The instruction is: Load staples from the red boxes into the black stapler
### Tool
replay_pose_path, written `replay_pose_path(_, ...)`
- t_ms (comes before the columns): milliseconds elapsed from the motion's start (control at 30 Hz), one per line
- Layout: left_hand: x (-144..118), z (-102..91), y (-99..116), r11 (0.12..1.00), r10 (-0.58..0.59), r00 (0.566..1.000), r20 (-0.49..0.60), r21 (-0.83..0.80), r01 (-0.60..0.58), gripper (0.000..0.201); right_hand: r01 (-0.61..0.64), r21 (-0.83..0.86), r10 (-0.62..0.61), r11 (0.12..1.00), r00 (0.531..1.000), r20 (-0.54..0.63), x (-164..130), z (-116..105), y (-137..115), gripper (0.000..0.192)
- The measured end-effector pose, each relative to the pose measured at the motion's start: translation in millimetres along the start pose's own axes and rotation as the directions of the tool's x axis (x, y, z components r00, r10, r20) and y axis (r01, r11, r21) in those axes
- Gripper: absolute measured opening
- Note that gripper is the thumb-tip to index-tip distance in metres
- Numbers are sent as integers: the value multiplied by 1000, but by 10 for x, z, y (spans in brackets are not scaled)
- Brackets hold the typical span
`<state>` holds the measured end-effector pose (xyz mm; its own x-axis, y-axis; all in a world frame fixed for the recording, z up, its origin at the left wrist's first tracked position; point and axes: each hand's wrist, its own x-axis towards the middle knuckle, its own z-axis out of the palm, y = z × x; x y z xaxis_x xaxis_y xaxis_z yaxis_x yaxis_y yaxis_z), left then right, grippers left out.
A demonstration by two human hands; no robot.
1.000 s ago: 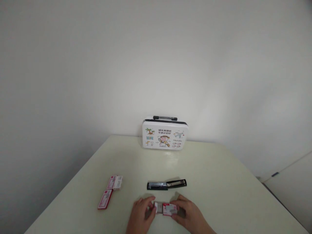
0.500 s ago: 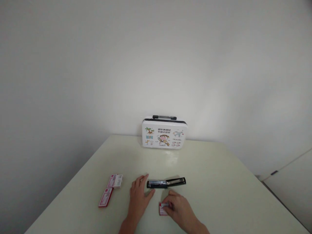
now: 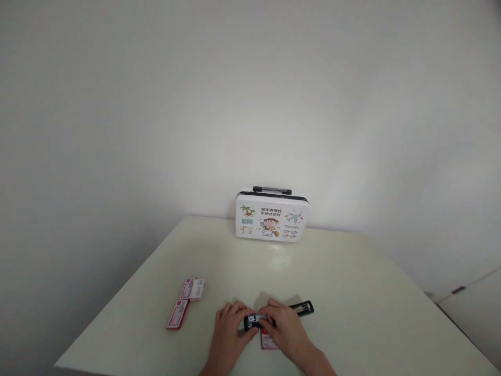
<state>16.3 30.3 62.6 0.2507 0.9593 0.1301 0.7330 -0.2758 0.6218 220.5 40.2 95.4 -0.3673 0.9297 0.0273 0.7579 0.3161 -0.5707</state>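
Observation:
A black stapler [image 3: 254, 320] is unfolded nearly straight, its metal tray facing up, slanting upward to the right. Around its left end my left hand [image 3: 229, 337] is closed, thumb on the near side and fingers on the far side. My right hand [image 3: 288, 330] covers the stapler's middle, with thumb and fingers pinched together at the tray. What lies inside that pinch is hidden. Just below the stapler, a small red and white box [image 3: 269, 342] rests on the table, partly behind my right hand.
On the left of the table [image 3: 336, 271] lie several red and white small boxes [image 3: 178, 314], touching one another, with a whiter one [image 3: 198, 289] on top. A white cartoon-printed case [image 3: 272, 216] with a black handle stands against the wall at the back.
My left hand has closed on the stapler's left end, and the stapler is nearer to me. The right hand has moved from the small box up to the stapler. The view has shifted slightly.

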Motion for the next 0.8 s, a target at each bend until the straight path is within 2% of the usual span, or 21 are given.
replay_pose_path(200,3,-6,3,1000,12,1000,-10,-7,-13,28,-6,-35,7,999,999,33,6,-62,-24,15)
replay_pose_path(400,2,1,-16,1000,20,1000,-17,-22,-21,29,-181,33,184,983,974,-134,-122,23,-24,12)
replay_pose_path(500,3,0,-21,1000,19,1000,-10,-23,-19,27,-158,181,175,971,981,-84,-204,166,-40,20)
replay_pose_path(600,5,11,-32,1000,14,1000,-15,-23,-14,28,-111,421,143,900,989,-45,-320,293,60,39)
replay_pose_path(667,10,26,-45,1000,5,1000,-18,-21,-5,29,-171,535,245,827,967,-70,-436,316,230,50)
replay_pose_path(800,23,42,-67,1000,0,1000,-4,-21,0,31,-329,677,528,658,843,-104,-656,139,599,68)
